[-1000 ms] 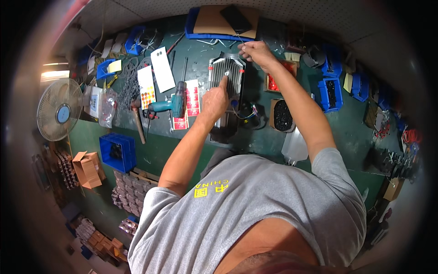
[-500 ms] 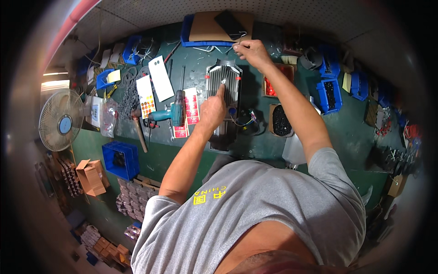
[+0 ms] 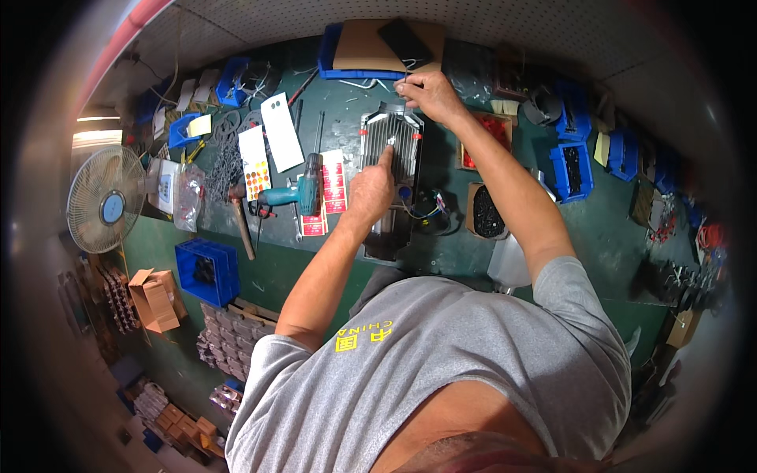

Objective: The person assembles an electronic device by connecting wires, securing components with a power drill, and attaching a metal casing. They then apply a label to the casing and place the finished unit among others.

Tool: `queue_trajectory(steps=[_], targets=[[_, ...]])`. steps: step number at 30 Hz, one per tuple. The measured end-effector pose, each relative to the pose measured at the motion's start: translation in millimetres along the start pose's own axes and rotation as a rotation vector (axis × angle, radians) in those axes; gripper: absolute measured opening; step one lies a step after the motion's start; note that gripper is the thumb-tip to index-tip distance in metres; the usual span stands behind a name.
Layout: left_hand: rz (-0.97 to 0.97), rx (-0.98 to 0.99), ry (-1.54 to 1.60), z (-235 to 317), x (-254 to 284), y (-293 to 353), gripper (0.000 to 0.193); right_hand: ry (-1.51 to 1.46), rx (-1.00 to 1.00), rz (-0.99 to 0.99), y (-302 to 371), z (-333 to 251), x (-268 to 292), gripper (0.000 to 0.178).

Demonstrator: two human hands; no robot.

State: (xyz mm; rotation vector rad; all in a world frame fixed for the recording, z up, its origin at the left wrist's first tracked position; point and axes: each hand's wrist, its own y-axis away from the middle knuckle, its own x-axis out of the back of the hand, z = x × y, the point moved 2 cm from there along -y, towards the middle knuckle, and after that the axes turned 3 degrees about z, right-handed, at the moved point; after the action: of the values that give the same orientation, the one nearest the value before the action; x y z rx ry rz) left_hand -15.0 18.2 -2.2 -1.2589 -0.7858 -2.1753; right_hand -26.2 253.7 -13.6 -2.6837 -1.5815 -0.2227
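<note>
A finned metal housing (image 3: pixel 406 146) with red marks on its sides lies on the bench in front of me. My left hand (image 3: pixel 372 191) rests on it, index finger stretched out and its tip on a small bright spot among the fins. The other fingers are curled under. Just beyond the housing's far end, my right hand (image 3: pixel 432 96) pinches a thin bent metal rod, which looks like a hex key (image 3: pixel 407 71). Its hooked end points up, away from the housing. Coloured wires (image 3: pixel 432 211) come out beside the housing's near part.
Left of the housing lie a teal power drill (image 3: pixel 288 195), red label sheets (image 3: pixel 335 181) and a hammer (image 3: pixel 242 225). A fan (image 3: pixel 106 199) stands at far left. To the right are boxes of red parts (image 3: pixel 493 130) and black parts (image 3: pixel 487 211), plus blue bins (image 3: pixel 572 168).
My right hand has come slightly left and nearer the housing's far end, with the hex key now more upright. My left index finger stays on the same spot. The whole view has shifted a little.
</note>
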Motion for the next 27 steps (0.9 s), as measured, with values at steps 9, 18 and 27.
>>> queue_trajectory(steps=[9,18,27], targets=[[0.004,0.000,0.013,2,1,0,0.052,0.037,0.055,-0.018,-4,3,-2,0.028],[-0.021,-0.012,-0.035,3,3,0,0.051,0.044,0.076,-0.091,-8,-4,-13,0.026],[-0.002,-0.052,-0.029,1,4,1,0.052,0.542,0.419,-0.363,29,-9,-23,0.018]])
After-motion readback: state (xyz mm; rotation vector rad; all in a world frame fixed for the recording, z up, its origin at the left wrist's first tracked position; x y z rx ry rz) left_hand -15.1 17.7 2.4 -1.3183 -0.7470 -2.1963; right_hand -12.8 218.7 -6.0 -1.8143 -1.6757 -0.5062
